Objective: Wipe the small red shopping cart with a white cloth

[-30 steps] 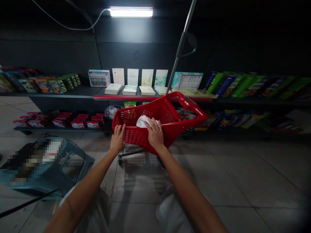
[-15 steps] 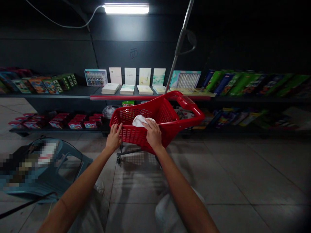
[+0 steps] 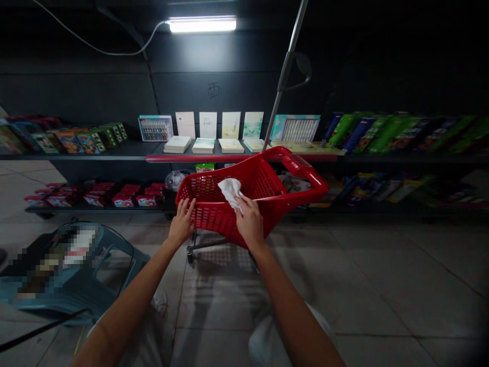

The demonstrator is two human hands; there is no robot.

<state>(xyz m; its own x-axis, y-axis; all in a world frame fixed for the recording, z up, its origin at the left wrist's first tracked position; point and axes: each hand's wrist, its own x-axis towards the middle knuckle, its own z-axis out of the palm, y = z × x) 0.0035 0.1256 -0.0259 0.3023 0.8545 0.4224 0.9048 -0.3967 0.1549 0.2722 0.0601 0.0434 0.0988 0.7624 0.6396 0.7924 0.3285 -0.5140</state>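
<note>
In front of me stands a red plastic shopping cart (image 3: 214,216), its handle toward the right and its basket open at the top. My right hand (image 3: 250,221) is closed on a white cloth (image 3: 229,191) at the near rim of the basket. Most of the cloth sticks up past my fingers, over the basket's opening. My left hand (image 3: 182,223) rests with fingers apart on the near left corner of the rim and holds nothing.
Behind the cart runs a dark shelf with books (image 3: 204,145) and boxed sets (image 3: 296,127). Red packs (image 3: 126,195) sit on the lower shelf. A blue-grey plastic stool (image 3: 76,280) stands at left. A metal pole (image 3: 280,84) rises behind the cart. A lamp (image 3: 202,24) shines above.
My right hand has shifted slightly right along the rim, and the cloth has gone from lying flat to standing up. My left hand stays on the corner. The view has tilted a little.
</note>
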